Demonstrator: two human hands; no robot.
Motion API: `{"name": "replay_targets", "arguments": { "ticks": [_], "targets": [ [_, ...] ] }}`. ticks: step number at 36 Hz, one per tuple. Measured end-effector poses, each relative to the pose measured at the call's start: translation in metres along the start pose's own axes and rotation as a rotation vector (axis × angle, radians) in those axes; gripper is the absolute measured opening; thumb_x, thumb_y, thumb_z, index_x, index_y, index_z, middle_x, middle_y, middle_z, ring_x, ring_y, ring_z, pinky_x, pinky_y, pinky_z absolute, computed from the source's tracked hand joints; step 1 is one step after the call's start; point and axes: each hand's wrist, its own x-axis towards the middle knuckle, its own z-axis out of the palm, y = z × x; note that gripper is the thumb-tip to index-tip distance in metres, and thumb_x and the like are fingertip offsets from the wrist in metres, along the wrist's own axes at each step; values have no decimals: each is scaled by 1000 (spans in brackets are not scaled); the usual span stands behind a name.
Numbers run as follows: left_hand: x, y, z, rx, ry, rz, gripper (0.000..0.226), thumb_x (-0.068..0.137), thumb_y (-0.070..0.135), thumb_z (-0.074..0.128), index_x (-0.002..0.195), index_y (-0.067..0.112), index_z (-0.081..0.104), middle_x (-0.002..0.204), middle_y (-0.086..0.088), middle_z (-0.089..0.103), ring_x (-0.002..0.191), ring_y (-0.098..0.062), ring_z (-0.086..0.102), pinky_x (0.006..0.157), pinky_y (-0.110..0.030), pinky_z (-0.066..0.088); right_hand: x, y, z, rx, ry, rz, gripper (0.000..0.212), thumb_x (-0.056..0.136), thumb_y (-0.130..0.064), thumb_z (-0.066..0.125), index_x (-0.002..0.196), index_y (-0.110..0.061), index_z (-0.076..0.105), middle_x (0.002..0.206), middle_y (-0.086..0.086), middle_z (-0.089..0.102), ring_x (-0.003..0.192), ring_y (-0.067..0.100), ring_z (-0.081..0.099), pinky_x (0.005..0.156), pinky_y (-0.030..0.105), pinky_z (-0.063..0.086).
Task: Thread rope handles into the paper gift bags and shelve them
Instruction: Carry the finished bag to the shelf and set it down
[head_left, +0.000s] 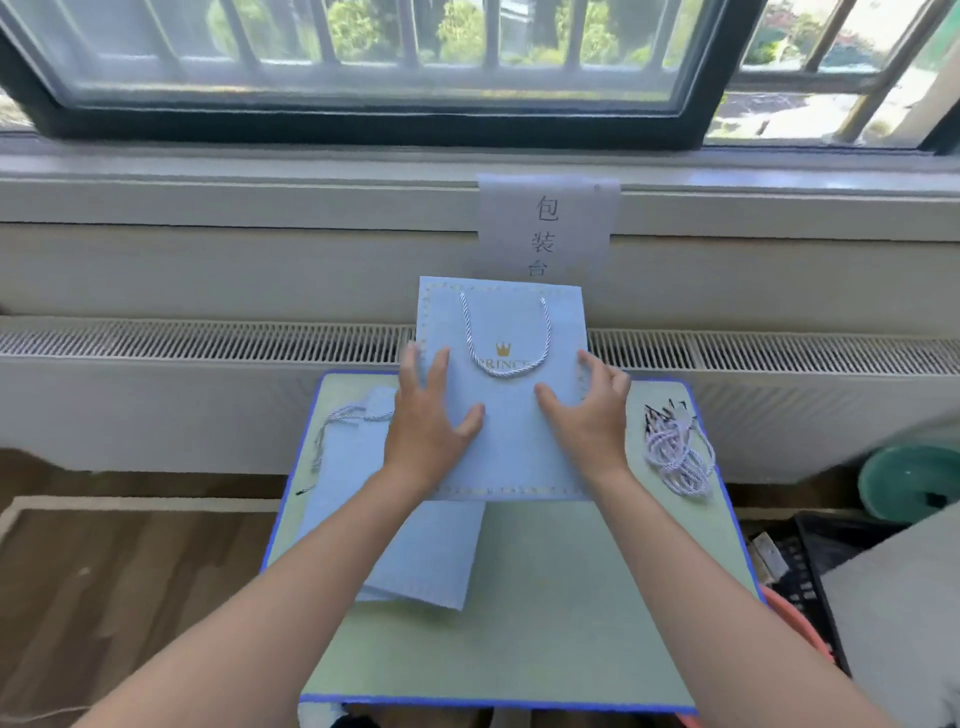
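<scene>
A flat light-blue paper gift bag (511, 441) with a gold crown print and a threaded white rope handle (506, 338) lies at the far side of the green table (545, 597), its top jutting past the far edge. My left hand (428, 415) presses on its left part with spread fingers. My right hand (589, 410) rests spread on its right edge. Another blue bag (415, 551) lies flat underneath, to the left, with a rope (337, 421) at its top. A bundle of loose rope handles (675, 452) lies on the table at the right.
A paper sign (548, 228) hangs on the wall under the window sill. A radiator grille (208, 340) runs behind the table. A teal basin (909, 483) and a black crate (810, 561) stand on the floor at the right. Wood floor lies at the left.
</scene>
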Motion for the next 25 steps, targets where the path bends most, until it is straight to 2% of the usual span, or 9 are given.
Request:
{"name": "replay_targets", "arguments": {
  "ticks": [3, 7, 14, 18, 21, 25],
  "targets": [
    [2, -27, -47, -27, 102, -109, 78, 85, 39, 70, 150, 22, 29, 158, -5, 6, 140, -23, 31, 103, -37, 40, -3, -37, 44, 35, -99, -76, 69, 81, -28, 76, 140, -13, 45, 123, -1, 33, 107, 9, 46, 88, 8, 29],
    [-5, -74, -118, -96, 189, -235, 77, 84, 33, 73, 148, 16, 34, 150, -10, 22, 132, -23, 40, 105, -31, 37, -19, -89, 113, 21, -236, -180, 68, 82, -25, 75, 140, -9, 45, 121, 1, 32, 111, 13, 44, 88, 4, 25],
    [-47, -176, -236, -48, 405, -427, 76, 84, 39, 73, 147, 19, 35, 147, -4, 24, 131, -19, 39, 92, -24, 33, -81, -188, 242, -35, -456, -353, 66, 83, -28, 74, 140, -10, 46, 127, 6, 36, 107, 12, 45, 87, 11, 29],
    [-75, -234, -304, -5, 508, -491, 77, 83, 40, 73, 146, 16, 36, 144, -5, 26, 127, -24, 43, 95, -33, 40, -128, -240, 312, -59, -548, -463, 66, 82, -29, 75, 138, -8, 47, 128, 9, 37, 113, 21, 50, 95, 22, 37],
    [-96, -272, -352, 22, 596, -538, 76, 82, 39, 73, 145, 15, 37, 142, -6, 27, 125, -25, 46, 91, -31, 39, -163, -278, 363, -30, -623, -526, 64, 83, -29, 75, 137, -7, 47, 126, 8, 36, 109, 18, 48, 93, 18, 36],
    [-128, -314, -414, 50, 712, -611, 74, 82, 38, 73, 144, 19, 37, 144, -7, 27, 126, -25, 45, 93, -33, 41, -214, -328, 424, 19, -729, -586, 66, 84, -31, 73, 140, -13, 44, 128, 3, 34, 106, 10, 43, 89, 17, 34]
  ]
}}
